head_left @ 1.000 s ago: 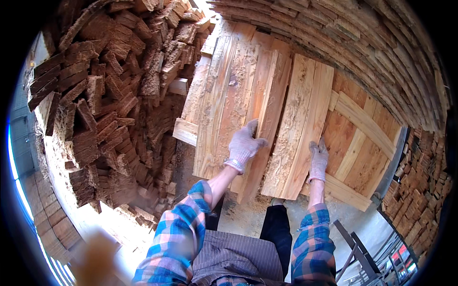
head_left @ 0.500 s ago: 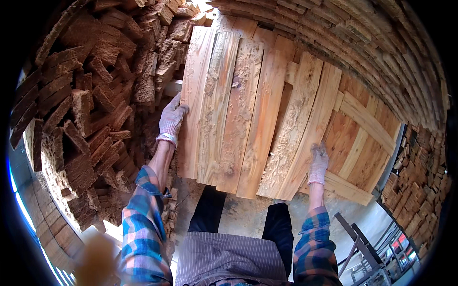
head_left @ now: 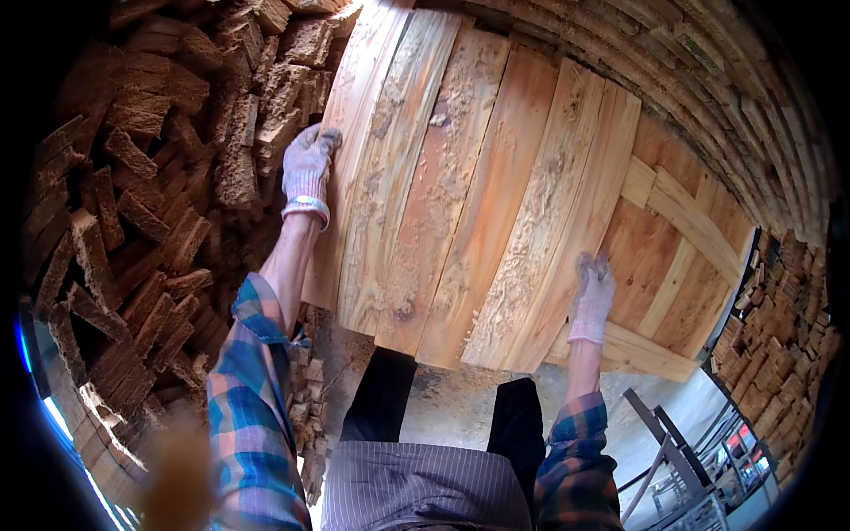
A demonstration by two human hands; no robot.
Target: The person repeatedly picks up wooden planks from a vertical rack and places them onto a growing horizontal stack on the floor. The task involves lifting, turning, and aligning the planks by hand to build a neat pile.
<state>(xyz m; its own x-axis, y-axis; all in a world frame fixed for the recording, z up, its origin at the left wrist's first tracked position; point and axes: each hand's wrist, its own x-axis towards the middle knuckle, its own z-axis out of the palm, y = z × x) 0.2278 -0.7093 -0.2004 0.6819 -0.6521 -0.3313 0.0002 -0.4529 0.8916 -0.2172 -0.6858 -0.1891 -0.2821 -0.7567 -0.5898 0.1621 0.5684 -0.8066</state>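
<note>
A row of several rough, pale wooden planks [head_left: 453, 190] lies side by side before me, with wood shavings on their faces. My left hand [head_left: 308, 170], in a pale knit glove, is closed at the left edge of the leftmost plank [head_left: 361, 124]. My right hand [head_left: 591, 296], gloved too, has its fingers curled at the right edge of the rightmost plank [head_left: 591, 190]. The planks sit close together between both hands. Under them, at the right, shows a wooden panel [head_left: 651, 243] with crosswise battens [head_left: 695, 217]. The undersides of the planks are hidden.
Broken brown wood pieces [head_left: 133, 212] are heaped high at left. Long stacked boards [head_left: 708, 97] curve across the upper right. Small wood blocks [head_left: 770, 354] are piled at far right. A dark metal frame [head_left: 677, 442] stands on the concrete floor [head_left: 460, 403] at lower right.
The left-hand planks have risen toward me and tilted, their far ends leaning right. The gap within the row has closed. My left hand moved farther up the edge; my right stayed nearly in place.
</note>
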